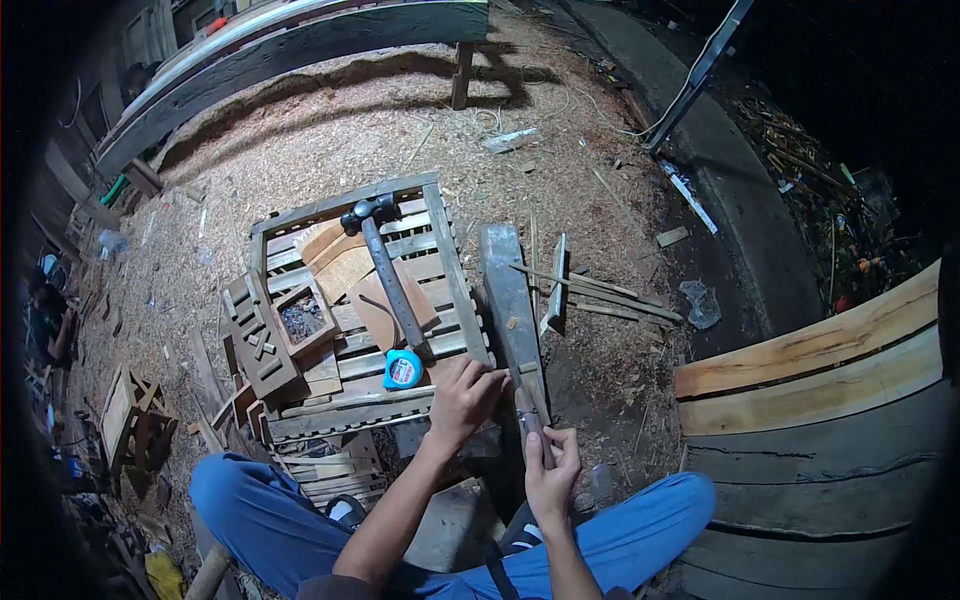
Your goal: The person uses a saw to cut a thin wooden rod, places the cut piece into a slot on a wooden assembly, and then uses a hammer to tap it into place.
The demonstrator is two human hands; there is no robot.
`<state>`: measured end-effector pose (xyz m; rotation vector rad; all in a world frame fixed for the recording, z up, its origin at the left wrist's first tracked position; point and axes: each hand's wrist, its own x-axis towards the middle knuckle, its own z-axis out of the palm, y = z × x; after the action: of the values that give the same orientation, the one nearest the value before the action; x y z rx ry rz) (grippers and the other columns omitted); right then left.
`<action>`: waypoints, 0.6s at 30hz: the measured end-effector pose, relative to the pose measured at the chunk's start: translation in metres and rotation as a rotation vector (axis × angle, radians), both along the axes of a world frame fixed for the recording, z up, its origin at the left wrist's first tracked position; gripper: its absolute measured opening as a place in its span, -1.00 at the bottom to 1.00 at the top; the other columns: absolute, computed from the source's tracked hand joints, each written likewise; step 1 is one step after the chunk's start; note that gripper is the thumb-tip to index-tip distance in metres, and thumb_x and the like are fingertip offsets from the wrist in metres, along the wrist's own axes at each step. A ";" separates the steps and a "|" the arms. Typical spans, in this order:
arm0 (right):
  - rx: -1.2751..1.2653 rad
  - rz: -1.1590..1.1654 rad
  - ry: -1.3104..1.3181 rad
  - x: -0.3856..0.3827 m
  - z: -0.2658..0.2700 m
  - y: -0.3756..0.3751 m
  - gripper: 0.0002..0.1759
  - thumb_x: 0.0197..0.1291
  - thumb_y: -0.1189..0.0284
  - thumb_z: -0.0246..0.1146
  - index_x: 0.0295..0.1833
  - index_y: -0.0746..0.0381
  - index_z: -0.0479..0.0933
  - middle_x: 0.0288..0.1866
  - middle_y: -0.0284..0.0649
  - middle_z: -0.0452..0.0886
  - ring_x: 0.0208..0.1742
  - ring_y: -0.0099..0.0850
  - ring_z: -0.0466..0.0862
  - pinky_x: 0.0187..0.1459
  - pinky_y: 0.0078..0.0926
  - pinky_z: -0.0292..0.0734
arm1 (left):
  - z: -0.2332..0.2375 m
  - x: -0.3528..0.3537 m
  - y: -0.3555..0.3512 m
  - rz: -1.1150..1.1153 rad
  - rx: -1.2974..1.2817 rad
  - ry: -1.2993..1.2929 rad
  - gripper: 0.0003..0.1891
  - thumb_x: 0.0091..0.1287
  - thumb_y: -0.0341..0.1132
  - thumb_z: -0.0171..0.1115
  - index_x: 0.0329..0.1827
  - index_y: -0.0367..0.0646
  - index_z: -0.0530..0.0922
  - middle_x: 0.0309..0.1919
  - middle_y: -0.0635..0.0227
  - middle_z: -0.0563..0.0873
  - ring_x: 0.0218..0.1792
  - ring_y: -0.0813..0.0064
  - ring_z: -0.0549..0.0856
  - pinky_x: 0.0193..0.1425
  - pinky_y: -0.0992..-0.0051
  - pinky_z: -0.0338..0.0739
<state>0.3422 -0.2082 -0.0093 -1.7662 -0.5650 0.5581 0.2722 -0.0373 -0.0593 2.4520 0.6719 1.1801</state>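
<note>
My left hand [465, 402] is closed, its fingertips pinching a short thin stick of wood [526, 368] over the grey plank. In my right hand [552, 476] is a narrow, flat, dark bladed tool [529, 412], its tip pointing away from me and close to the stick. The thumb and fingers press along the tool's near part and hide some of it. Beneath both hands runs the long grey plank [508, 290]. Left of my left hand, a blue tape measure [402, 369] and a hammer [388, 270] lie on a slatted wooden pallet [453, 262].
The pallet also bears a small box of nails [303, 317], thin wood pieces [340, 262] and a grooved block [262, 335]. Thin sticks [610, 292] lie right of the plank. Wide boards [810, 370] are at the right, a bench [300, 60] at the back. Shavings cover the ground.
</note>
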 end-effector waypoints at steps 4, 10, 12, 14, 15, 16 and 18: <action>0.074 0.016 -0.032 0.002 -0.008 0.007 -0.74 0.57 0.38 0.29 0.09 0.29 0.40 -0.37 -0.25 0.65 -0.39 -0.63 0.60 -0.39 -0.56 0.40 | 0.005 -0.007 0.005 -0.030 -0.117 0.042 -0.77 0.23 -0.44 0.48 -0.05 -0.14 0.73 -0.21 0.24 0.64 -0.09 0.17 0.64 -0.04 0.22 0.61; -0.009 0.025 -0.065 0.002 0.011 -0.027 -0.72 0.54 0.38 0.33 0.07 0.32 0.41 -0.35 -0.27 0.64 -0.31 -0.61 0.67 -0.35 -0.58 0.52 | -0.003 -0.008 0.008 -0.043 -0.165 0.140 -0.64 0.09 -0.47 0.48 0.00 -0.12 0.71 -0.21 0.22 0.57 -0.10 0.12 0.60 -0.05 0.17 0.53; 0.008 -0.011 0.116 -0.002 0.024 -0.054 -0.71 0.52 0.40 0.35 0.07 0.32 0.41 -0.28 -0.25 0.66 -0.24 -0.54 0.73 -0.29 -0.57 0.59 | -0.008 -0.007 0.007 -0.040 -0.175 0.136 -0.61 0.04 -0.46 0.49 0.00 -0.10 0.72 -0.22 0.24 0.56 -0.10 0.11 0.58 -0.04 0.15 0.46; -0.042 0.002 0.040 -0.003 0.030 -0.055 -0.75 0.53 0.44 0.33 0.07 0.34 0.44 -0.23 -0.18 0.73 -0.22 -0.54 0.73 -0.21 -0.54 0.61 | -0.009 -0.008 0.008 -0.056 -0.177 0.151 -0.60 -0.01 -0.46 0.49 -0.02 -0.08 0.72 -0.21 0.23 0.56 -0.08 0.12 0.58 -0.03 0.16 0.47; -0.052 0.019 0.009 -0.002 0.031 -0.042 -0.75 0.53 0.43 0.34 0.06 0.34 0.44 -0.24 -0.20 0.72 -0.22 -0.54 0.73 -0.21 -0.53 0.61 | -0.011 -0.008 0.008 -0.055 -0.187 0.147 -0.55 -0.07 -0.46 0.50 -0.02 -0.07 0.71 -0.20 0.24 0.55 -0.06 0.12 0.57 -0.02 0.17 0.47; -0.058 0.043 -0.023 0.002 0.031 -0.023 -0.75 0.53 0.42 0.34 0.06 0.35 0.45 -0.25 -0.22 0.71 -0.21 -0.55 0.73 -0.21 -0.52 0.61 | -0.010 -0.007 0.008 -0.059 -0.186 0.150 -0.55 -0.07 -0.46 0.50 -0.02 -0.07 0.71 -0.20 0.24 0.55 -0.06 0.12 0.57 -0.02 0.17 0.47; -0.117 0.034 0.059 0.003 0.026 -0.011 -0.74 0.52 0.40 0.35 0.05 0.35 0.46 -0.24 -0.24 0.70 -0.21 -0.57 0.72 -0.21 -0.51 0.59 | -0.009 -0.009 0.008 -0.049 -0.186 0.170 -0.51 -0.13 -0.44 0.53 -0.01 -0.06 0.70 -0.18 0.24 0.54 -0.04 0.10 0.56 0.01 0.16 0.48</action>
<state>0.3455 -0.2192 0.0170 -1.8469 -0.5312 0.6762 0.2633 -0.0295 -0.0678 2.4129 0.7291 0.8564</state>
